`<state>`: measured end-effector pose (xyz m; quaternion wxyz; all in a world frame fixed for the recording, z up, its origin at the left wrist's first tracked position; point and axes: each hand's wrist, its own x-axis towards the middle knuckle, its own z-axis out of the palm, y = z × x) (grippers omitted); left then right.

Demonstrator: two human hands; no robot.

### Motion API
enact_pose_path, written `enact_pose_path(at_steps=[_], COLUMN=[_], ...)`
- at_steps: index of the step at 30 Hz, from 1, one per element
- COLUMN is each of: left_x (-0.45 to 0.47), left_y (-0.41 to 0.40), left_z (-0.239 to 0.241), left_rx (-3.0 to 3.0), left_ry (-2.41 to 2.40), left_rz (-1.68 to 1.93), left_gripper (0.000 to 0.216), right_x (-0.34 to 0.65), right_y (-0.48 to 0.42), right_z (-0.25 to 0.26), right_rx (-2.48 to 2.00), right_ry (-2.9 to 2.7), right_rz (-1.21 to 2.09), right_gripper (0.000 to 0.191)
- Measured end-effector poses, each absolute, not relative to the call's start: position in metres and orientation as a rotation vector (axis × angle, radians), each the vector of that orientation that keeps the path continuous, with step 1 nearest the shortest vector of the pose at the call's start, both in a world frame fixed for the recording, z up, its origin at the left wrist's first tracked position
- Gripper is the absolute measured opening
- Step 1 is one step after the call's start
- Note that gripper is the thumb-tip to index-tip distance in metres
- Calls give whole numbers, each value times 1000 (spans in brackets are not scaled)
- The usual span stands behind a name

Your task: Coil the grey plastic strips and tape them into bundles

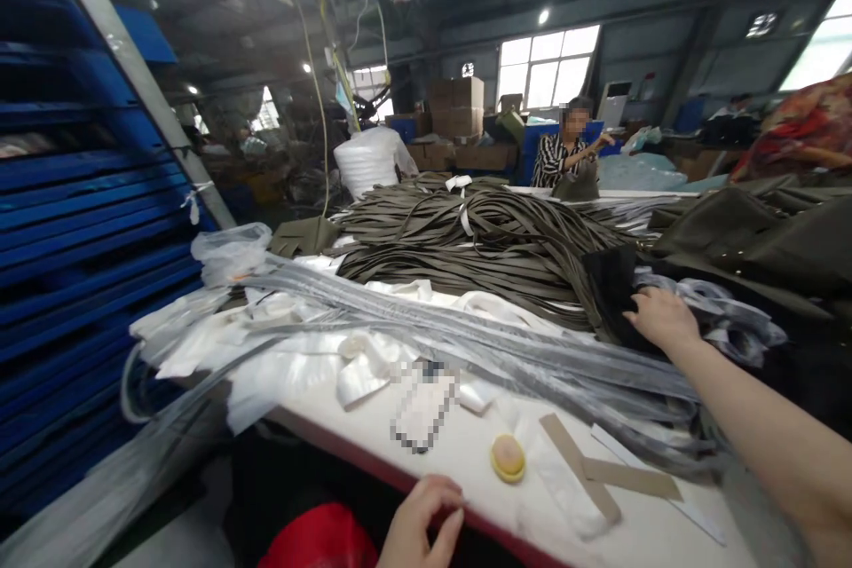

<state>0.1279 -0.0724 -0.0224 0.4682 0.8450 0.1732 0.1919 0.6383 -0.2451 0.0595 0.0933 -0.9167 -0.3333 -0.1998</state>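
Observation:
My left hand (426, 519) is at the front edge of the white table (485, 510), its fingers loosely bent and the thumb apart, with nothing visible in it. Stretched out to the right, my right hand (666, 319) rests at the border of a black cloth (609, 284) and a bundle of rolled clear plastic strips (738, 328). Its thumb sticks out to the left, and its fingertips are partly hard to make out. Long translucent plastic strips (466, 342) run across the table below that hand. Behind them lies a large heap of dark olive straps (479, 231).
A blurred-out phone-like object (424, 408), a round yellow item (508, 458) and brown strips (632, 477) lie near the front. Dark olive fabric (765, 235) is piled at right. Blue shelving (86, 284) stands left. A person in stripes (552, 161) sits across the table.

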Motion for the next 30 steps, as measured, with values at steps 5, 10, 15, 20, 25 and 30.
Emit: enact_pose_path(at_steps=[5,10,15,20,25,30], left_x=[123,116,107,97,88,86], left_y=[-83,-83,-80,-78,-78,-76], left_z=[-2,2,3,6,3,-9], left_rx=[1962,1902,1885,1910,1924,1853], left_ry=[515,511,537,566,632,672], left_rz=[475,477,483,495,481,515], left_gripper=[16,15,15,15,16,14], right_x=[624,582,513,484,494,492], right_y=[-229,-189,-149,-130,-136,-140], right_z=[76,80,39,4,0,23], right_rx=[-2695,-2690,-2579,-2652,-2672,-2274], right_ry=[-1048,-1268,-1605,-1624,-1609,-1739], right_rz=[-509,-221,85,17,-27,-343], right_gripper=[37,33,27,39,28,27])
